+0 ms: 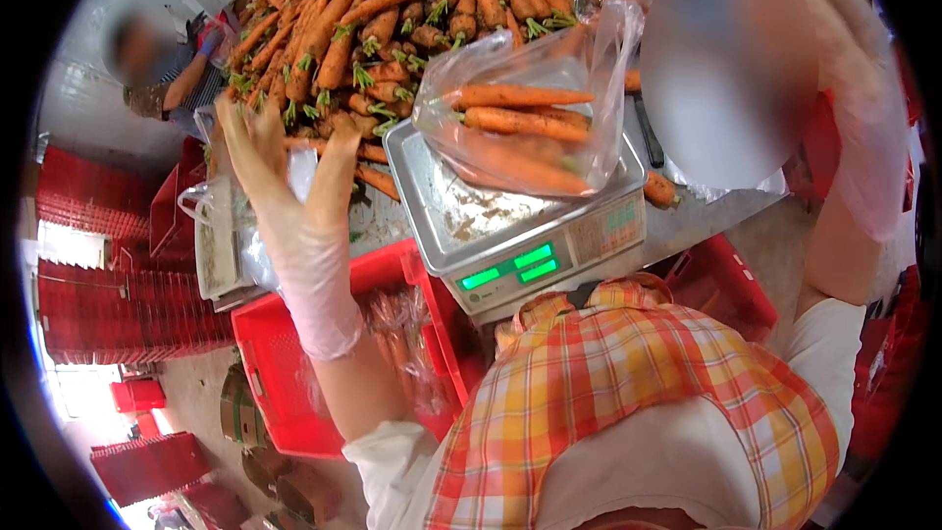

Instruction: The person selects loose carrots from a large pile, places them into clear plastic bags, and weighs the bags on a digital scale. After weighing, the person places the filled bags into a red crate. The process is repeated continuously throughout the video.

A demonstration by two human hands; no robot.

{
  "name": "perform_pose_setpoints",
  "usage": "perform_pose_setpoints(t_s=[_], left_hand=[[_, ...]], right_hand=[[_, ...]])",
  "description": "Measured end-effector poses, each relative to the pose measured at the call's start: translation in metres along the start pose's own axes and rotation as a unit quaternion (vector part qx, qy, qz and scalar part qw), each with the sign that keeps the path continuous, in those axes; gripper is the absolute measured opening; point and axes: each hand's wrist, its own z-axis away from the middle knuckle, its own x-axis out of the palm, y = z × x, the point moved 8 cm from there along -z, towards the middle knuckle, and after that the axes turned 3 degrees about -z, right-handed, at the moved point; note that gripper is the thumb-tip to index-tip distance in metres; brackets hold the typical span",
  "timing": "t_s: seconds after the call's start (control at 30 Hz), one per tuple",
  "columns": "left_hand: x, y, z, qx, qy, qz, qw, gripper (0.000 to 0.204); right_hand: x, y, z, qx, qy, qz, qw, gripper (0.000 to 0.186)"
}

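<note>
My gloved left hand (pixel 289 182) is at the front-left edge of a carrot pile (pixel 324 20), fingers spread and holding nothing; whether they touch a carrot is unclear. A digital scale (pixel 589 226) stands right of it, with an open clear plastic bag of several carrots (pixel 520 123) on its steel tray. My gloved right hand (pixel 844 79) is raised at the upper right, partly behind a blurred patch, so its grip is unclear. A long dark object (pixel 648 132) lies beside the scale.
A co-worker (pixel 182 88) stands across at the upper left. A red crate (pixel 270 373) with bagged produce sits below the metal table (pixel 687 226); another red crate (pixel 741 294) is right. Stacked red crates (pixel 118 304) line the left. Cardboard boxes (pixel 245 407) are on the floor.
</note>
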Motion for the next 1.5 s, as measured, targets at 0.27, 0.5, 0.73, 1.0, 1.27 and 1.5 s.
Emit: perform_pose_setpoints(t_s=[0.27, 0.5, 0.73, 1.0, 1.27, 1.5], left_hand=[[0.141, 0.002, -0.026, 0.344, -0.162, -0.525, 0.762, 0.087], [0.021, -0.033, -0.067, 0.051, -0.163, -0.515, 0.84, 0.046], [0.021, -0.002, 0.032, -0.217, -0.234, 0.097, 0.943, 0.059], [0.037, 0.022, 0.048, -0.211, -0.219, 0.24, 0.922, 0.074], [0.037, -0.002, 0.07, -0.252, -0.353, 0.26, 0.862, 0.085], [0.04, -0.009, 0.081, -0.288, -0.373, 0.254, 0.845, 0.09]], right_hand=[[0.154, -0.033, -0.016, -0.191, -0.339, 0.042, 0.92, 0.024], [0.257, 0.043, 0.039, -0.147, -0.356, -0.063, 0.921, 0.026], [0.237, 0.07, 0.052, -0.009, -0.471, 0.074, 0.879, 0.029], [0.297, 0.017, 0.075, -0.097, -0.4, -0.087, 0.907, 0.021], [0.268, 0.075, 0.05, 0.02, -0.461, -0.142, 0.876, 0.024], [0.277, 0.103, 0.039, -0.021, -0.445, -0.058, 0.894, 0.033]])
